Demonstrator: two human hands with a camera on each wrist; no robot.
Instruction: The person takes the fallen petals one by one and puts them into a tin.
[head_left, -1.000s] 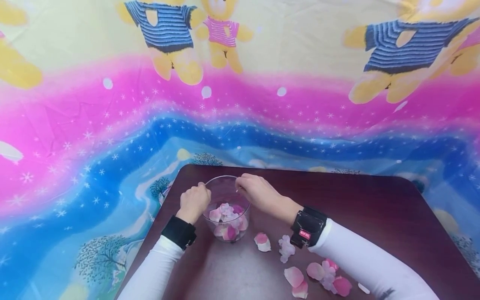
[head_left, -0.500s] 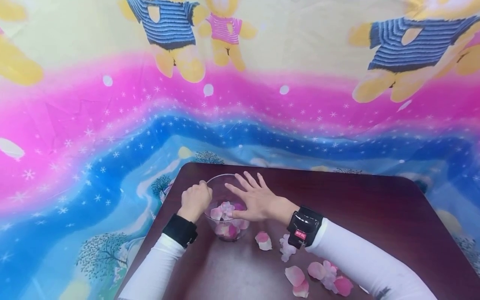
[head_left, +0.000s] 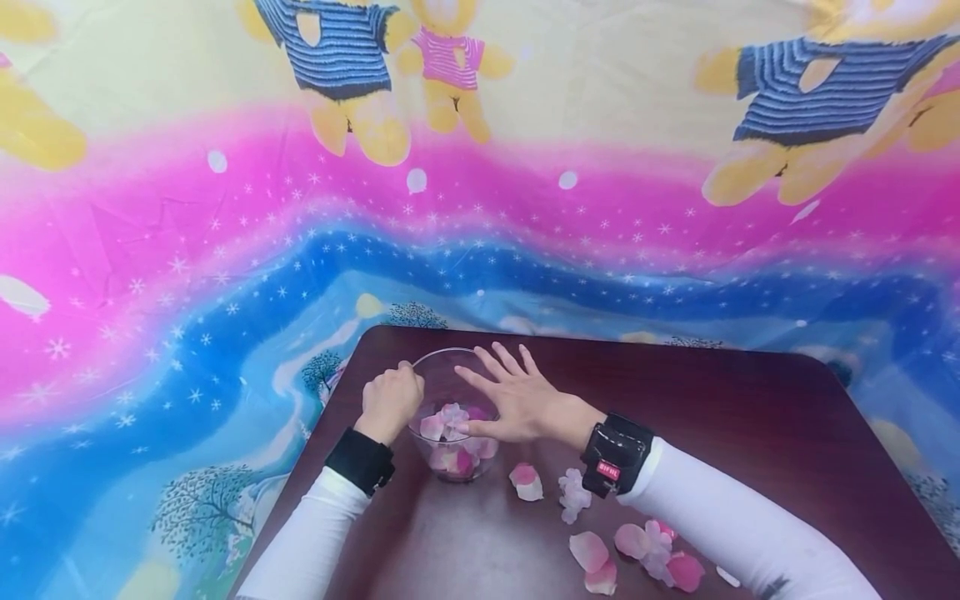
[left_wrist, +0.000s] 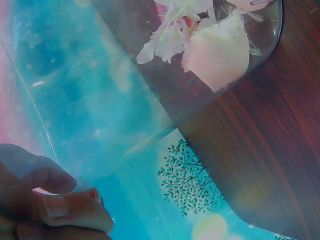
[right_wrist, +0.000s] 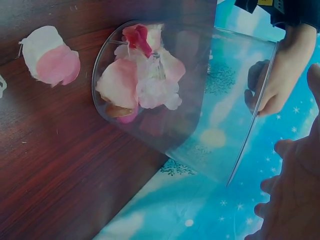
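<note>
A clear glass (head_left: pixel 450 392) with pink and white petals (head_left: pixel 453 425) inside stands near the left back corner of the dark wooden table (head_left: pixel 750 433). My left hand (head_left: pixel 390 402) grips the glass at its left rim with curled fingers. My right hand (head_left: pixel 513 396) hovers flat over the right side of the rim, fingers straight and spread, holding nothing. In the left wrist view the glass (left_wrist: pixel 150 80) and its petals (left_wrist: pixel 215 47) fill the frame above my curled fingers (left_wrist: pixel 70 207). The right wrist view shows the glass (right_wrist: pixel 210 115), its petals (right_wrist: pixel 140 75) and my left hand (right_wrist: pixel 285 75) at the far rim.
Several loose petals lie on the table in front of the glass: one pink and white (head_left: pixel 525 482), a pale blossom (head_left: pixel 573 494), and a cluster (head_left: pixel 645 554) under my right forearm. A bright cartoon-print cloth (head_left: pixel 480 208) hangs behind and around the table.
A second ago my right hand was curled in a pinch above the glass; it has since opened with fingers spread. The left hand and the glass have stayed put.
</note>
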